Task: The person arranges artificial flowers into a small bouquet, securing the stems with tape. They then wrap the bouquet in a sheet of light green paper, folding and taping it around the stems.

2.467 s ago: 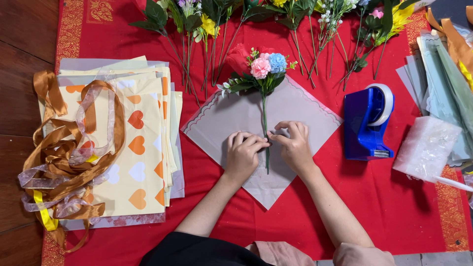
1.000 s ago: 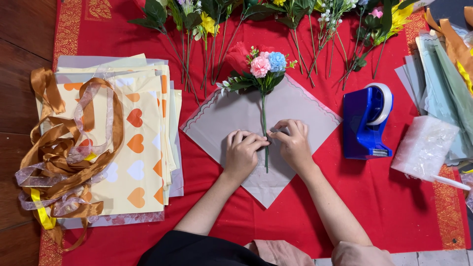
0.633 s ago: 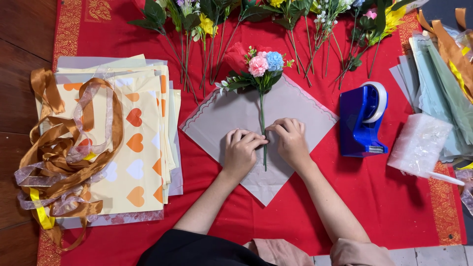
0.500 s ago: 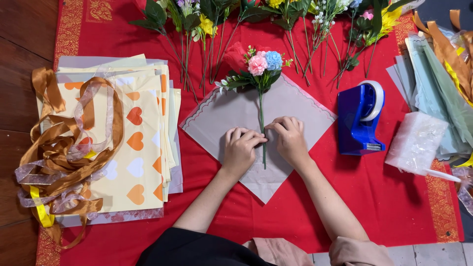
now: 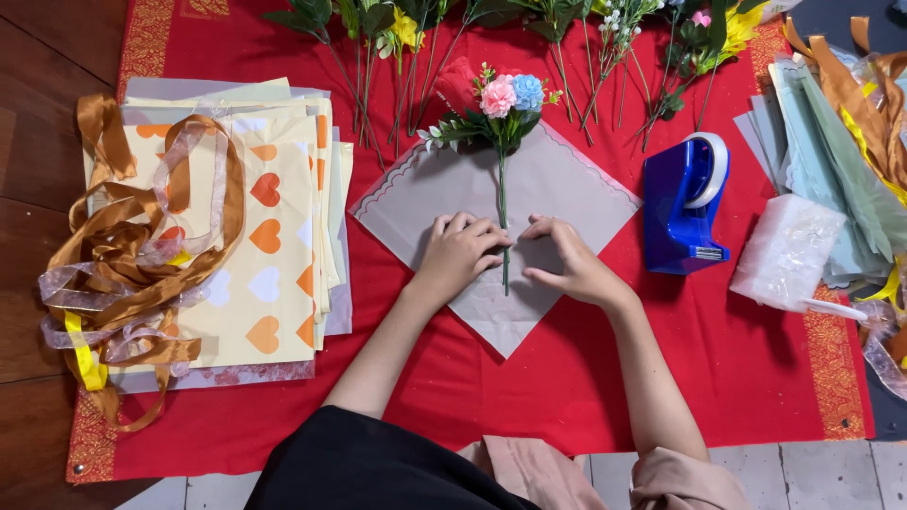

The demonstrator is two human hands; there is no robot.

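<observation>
A small bouquet [image 5: 501, 104] of red, pink and blue artificial flowers lies on a grey square wrapping sheet [image 5: 576, 184] set like a diamond on the red cloth. Its green stem [image 5: 503, 203] runs down the sheet's middle. My left hand [image 5: 458, 253] rests on the sheet just left of the stem, fingers curled against it. My right hand [image 5: 565, 261] is just right of the stem, fingertips pinching the stem's lower part. The two hands nearly meet over the stem.
A stack of cream papers with orange hearts [image 5: 269, 217] and brown ribbons [image 5: 123, 255] lies at left. Loose flower stems [image 5: 605, 38] line the far edge. A blue tape dispenser [image 5: 688, 203], a white plastic packet [image 5: 786, 253] and pale sheets [image 5: 831, 161] sit at right.
Both hands stay at the stem's lower part with only small finger movement. The camera view shifted slightly; the bouquet and sheet have not moved.
</observation>
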